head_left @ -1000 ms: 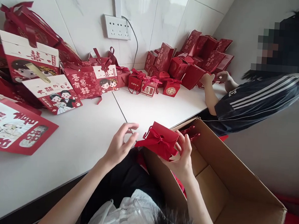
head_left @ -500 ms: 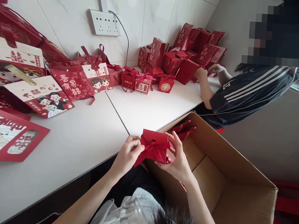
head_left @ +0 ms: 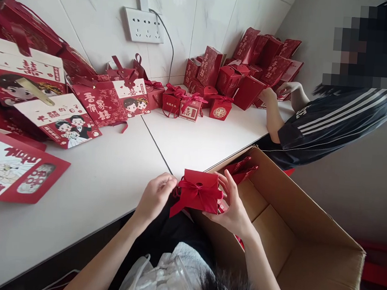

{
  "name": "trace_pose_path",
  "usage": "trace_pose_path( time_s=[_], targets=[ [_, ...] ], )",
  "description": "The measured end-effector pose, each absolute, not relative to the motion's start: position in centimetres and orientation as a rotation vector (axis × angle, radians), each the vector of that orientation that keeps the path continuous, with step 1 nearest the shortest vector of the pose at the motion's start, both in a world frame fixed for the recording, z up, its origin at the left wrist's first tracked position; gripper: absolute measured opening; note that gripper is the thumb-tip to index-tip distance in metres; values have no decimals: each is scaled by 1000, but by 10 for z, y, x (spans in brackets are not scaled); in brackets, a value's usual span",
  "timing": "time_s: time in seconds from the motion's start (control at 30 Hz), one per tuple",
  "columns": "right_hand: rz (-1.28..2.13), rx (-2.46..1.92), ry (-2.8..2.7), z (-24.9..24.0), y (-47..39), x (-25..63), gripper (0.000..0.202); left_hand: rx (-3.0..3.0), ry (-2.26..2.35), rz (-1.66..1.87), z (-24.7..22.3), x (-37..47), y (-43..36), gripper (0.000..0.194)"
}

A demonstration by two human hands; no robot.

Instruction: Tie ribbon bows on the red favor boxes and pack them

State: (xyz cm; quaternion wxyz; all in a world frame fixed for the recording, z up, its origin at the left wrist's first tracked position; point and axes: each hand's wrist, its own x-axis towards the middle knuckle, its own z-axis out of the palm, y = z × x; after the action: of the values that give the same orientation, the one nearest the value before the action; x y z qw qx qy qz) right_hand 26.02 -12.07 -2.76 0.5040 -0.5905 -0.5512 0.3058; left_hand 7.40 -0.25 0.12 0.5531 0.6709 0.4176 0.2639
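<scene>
A small red gift box [head_left: 200, 201] with a folded flap and a red ribbon bow [head_left: 198, 189] across its front is held over the table's front edge. My right hand [head_left: 232, 207] grips its right side, thumb below and fingers behind. Just off the left side, my left hand [head_left: 157, 193] is closed in a pinch on a thin dark red cord [head_left: 176, 191] beside the box. One ribbon tail [head_left: 177, 207] hangs down at the lower left.
An open cardboard carton [head_left: 301, 254] stands to my right, with red pieces [head_left: 241, 168] inside. Red boxes [head_left: 221, 108] and printed gift bags [head_left: 98, 105] line the wall below a power strip [head_left: 144, 26]. At the right, a co-worker's hand [head_left: 268, 99] touches a red box.
My left hand has moved left, off the box's front, drawing the cord out sideways. The bow now looks flatter and more spread. My right hand keeps its hold; the view has shifted slightly.
</scene>
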Motion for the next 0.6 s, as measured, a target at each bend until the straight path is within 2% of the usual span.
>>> trace_pose_path(
  time_s=[0.17, 0.33, 0.6],
  targets=[
    [623, -1526, -1286, -24, -127, 274, 103, 1781, 1194, 725, -16, 68, 20, 23],
    [303, -1804, -956, -29, -155, 322, 97, 2186, 1110, 738, -47, 67, 26, 18],
    [464, -2227, -664, -109, -210, 370, 107, 2466, 1054, 643, -61, 69, 22, 18]
  ],
)
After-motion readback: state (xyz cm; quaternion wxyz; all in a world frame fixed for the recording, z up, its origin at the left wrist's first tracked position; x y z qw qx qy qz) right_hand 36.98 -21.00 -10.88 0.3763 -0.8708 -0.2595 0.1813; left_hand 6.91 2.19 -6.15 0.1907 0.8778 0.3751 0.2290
